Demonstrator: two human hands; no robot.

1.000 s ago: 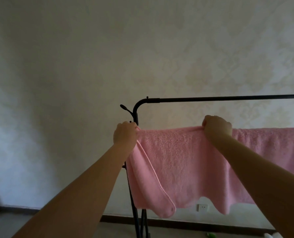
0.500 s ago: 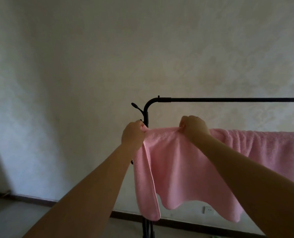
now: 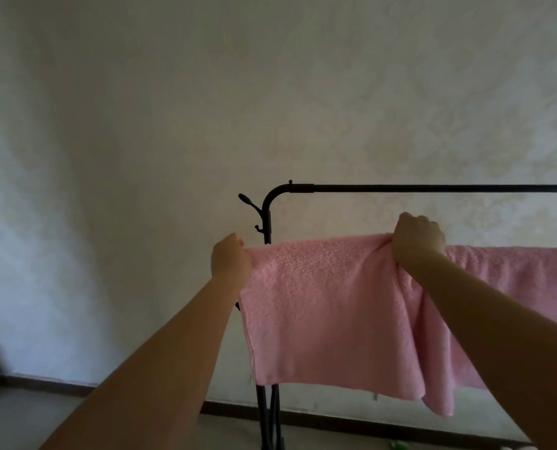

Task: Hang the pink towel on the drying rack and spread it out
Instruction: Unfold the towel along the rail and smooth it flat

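Observation:
The pink towel [image 3: 322, 306] hangs over a lower bar of the black drying rack [image 3: 433, 188], whose upper bar runs to the right edge of the view. My left hand [image 3: 230, 261] grips the towel's top left corner beside the rack's upright post. My right hand [image 3: 416, 241] is closed on a bunched fold of the top edge further right. Between my hands the cloth lies flat and taut. Right of my right hand the towel continues along the bar, partly hidden by my forearm, with a loose fold hanging below.
A pale patterned wall stands close behind the rack. The rack's post carries small hooks [image 3: 249, 203] on its left side, and its legs [image 3: 270, 417] reach the floor by a dark baseboard [image 3: 368, 420]. A small green object [image 3: 399, 444] lies on the floor.
My right hand has slid to the right along the top edge and the left hand has held its corner. The section between them has been pulled flat; the drooping left flap is gone.

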